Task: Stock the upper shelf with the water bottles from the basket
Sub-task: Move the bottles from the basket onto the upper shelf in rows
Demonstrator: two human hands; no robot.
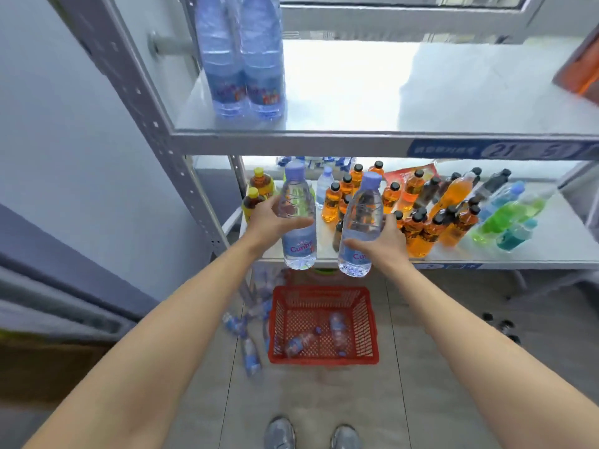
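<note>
My left hand (pixel 270 218) grips a clear water bottle (pixel 298 241) with a purple cap, held upright. My right hand (pixel 384 243) grips a second such bottle (pixel 361 218) beside it. Both are held in front of the lower shelf, above the red basket (pixel 369 319) on the floor. Inside the basket lie two water bottles (pixel 303 341). On the upper shelf (pixel 372 102), at its left end, stand two water bottles (pixel 244 59) side by side.
The lower shelf (pixel 534 251) holds several orange, dark, green and blue drink bottles (pixel 421 215). More water bottles (pixel 249 335) lie on the floor left of the basket. An orange packet (pixel 580 66) sits at the upper shelf's right end. A grey upright post (pixel 155 124) stands left.
</note>
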